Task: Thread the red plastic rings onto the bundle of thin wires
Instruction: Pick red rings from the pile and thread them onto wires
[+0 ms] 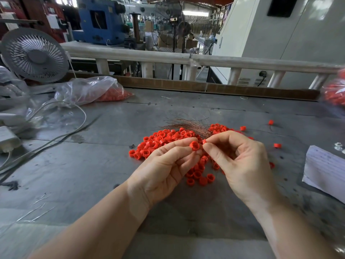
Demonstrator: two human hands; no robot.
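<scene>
A heap of small red plastic rings [160, 141] lies on the grey table [93, 165], spreading under both hands. A bundle of thin coppery wires [188, 125] fans out over the heap's far side and runs toward my right hand. My left hand [164, 165] pinches one red ring [194, 146] between thumb and forefinger, its opening facing me. My right hand [240, 159] pinches the near end of the wire bundle, with another red ring [204, 141] at its fingertips. The two rings sit almost side by side above the heap.
A plastic bag with more red rings [104, 90] lies at the back left near a grey fan [35, 55]. White cables [61, 128] trail on the left. A paper stack [324, 169] sits at the right. Another bag of rings [336, 94] is at the right edge. Stray rings [277, 145] dot the table.
</scene>
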